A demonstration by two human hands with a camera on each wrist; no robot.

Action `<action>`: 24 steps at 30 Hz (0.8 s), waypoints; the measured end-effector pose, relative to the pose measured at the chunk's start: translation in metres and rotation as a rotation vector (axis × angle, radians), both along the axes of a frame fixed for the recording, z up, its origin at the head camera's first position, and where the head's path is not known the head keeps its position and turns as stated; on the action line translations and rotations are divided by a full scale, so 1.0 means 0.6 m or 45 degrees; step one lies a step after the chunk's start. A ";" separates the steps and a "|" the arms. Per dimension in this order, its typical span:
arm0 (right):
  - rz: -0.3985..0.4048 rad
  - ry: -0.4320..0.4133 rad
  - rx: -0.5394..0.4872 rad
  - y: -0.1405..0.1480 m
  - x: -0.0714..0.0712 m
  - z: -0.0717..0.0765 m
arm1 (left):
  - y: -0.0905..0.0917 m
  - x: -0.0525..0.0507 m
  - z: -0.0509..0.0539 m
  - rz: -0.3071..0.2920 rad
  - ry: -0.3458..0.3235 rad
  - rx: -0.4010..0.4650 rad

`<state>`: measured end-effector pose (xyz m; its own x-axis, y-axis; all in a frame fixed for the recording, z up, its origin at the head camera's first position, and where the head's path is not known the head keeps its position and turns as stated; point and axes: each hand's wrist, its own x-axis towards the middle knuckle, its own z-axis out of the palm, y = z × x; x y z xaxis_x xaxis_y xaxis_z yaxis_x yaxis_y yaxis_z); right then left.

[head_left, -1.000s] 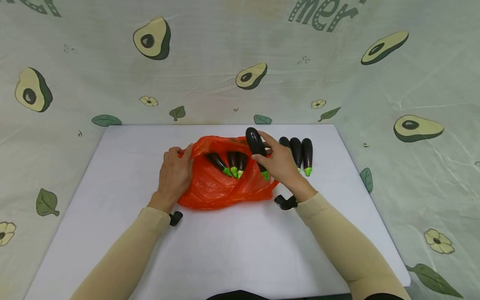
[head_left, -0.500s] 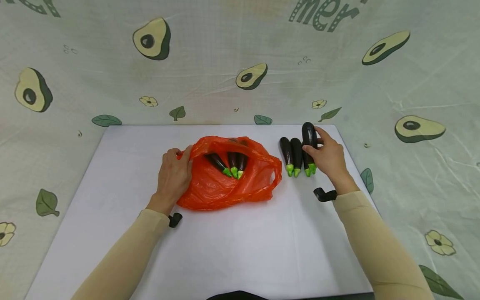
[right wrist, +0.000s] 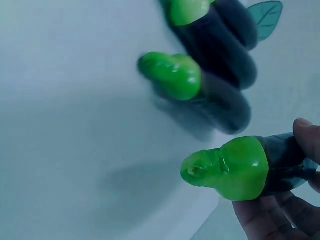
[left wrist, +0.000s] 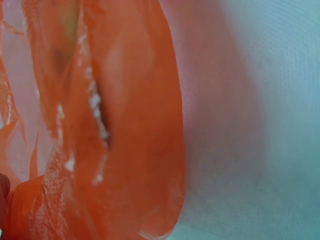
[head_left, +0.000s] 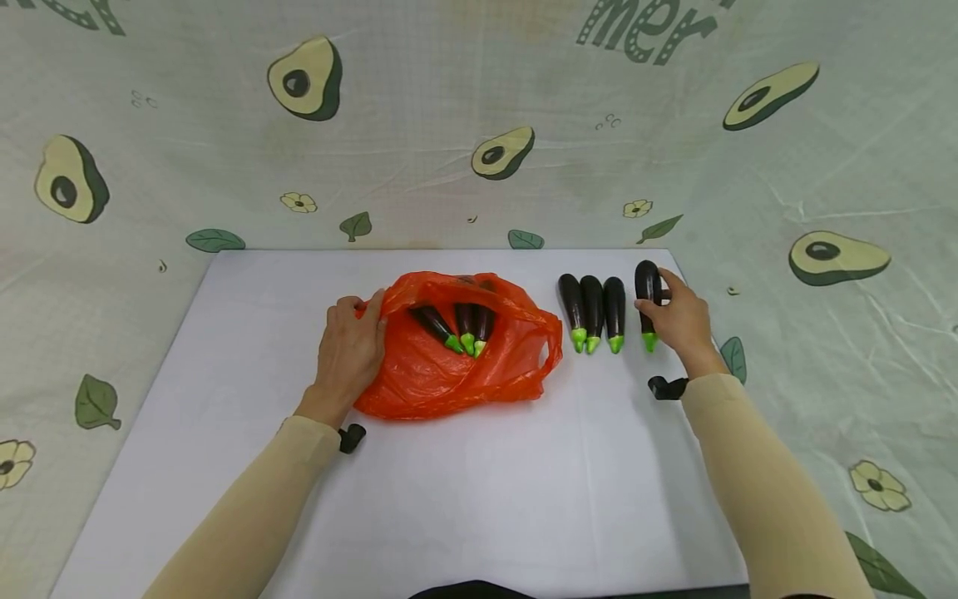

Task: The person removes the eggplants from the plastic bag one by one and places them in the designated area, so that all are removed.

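Note:
An orange-red plastic bag (head_left: 434, 391) lies on the white table with its mouth toward me, and three eggplants (head_left: 432, 323) show inside it. My left hand (head_left: 348, 353) grips the bag's left edge; in the left wrist view the bag's film (left wrist: 140, 125) fills much of the picture. With thumb and fingers my right hand (head_left: 681, 320) holds a dark eggplant with a green stem end (head_left: 647, 287), to the right of the row. That same eggplant (right wrist: 240, 167) appears in the right wrist view, its green end toward the camera.
Three more eggplants (head_left: 592, 308) lie side by side between the bag and my right hand, green ends toward me. The white tabletop (head_left: 479, 499) stretches in front. Behind it hangs a cloth (head_left: 419, 100) printed with avocados.
My right hand has carried an eggplant from the bag's opening to the right, past the row, and lowered it to the row's right side. My left hand stays on the bag.

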<state>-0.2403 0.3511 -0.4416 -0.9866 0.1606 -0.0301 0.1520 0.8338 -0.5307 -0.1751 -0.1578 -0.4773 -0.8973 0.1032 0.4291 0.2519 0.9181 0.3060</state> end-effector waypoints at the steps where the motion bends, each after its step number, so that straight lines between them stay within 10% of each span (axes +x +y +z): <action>1: -0.007 -0.009 0.016 0.003 -0.003 -0.005 | 0.001 0.000 0.000 0.000 -0.001 0.001; 24: 0.007 -0.040 0.099 0.007 -0.040 -0.083 | 0.008 0.002 0.002 0.014 -0.039 -0.003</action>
<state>-0.2640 0.3554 -0.4914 -0.9861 0.1586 -0.0485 0.1630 0.8733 -0.4591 -0.1742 -0.1533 -0.4762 -0.9111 0.0940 0.4014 0.2323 0.9215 0.3114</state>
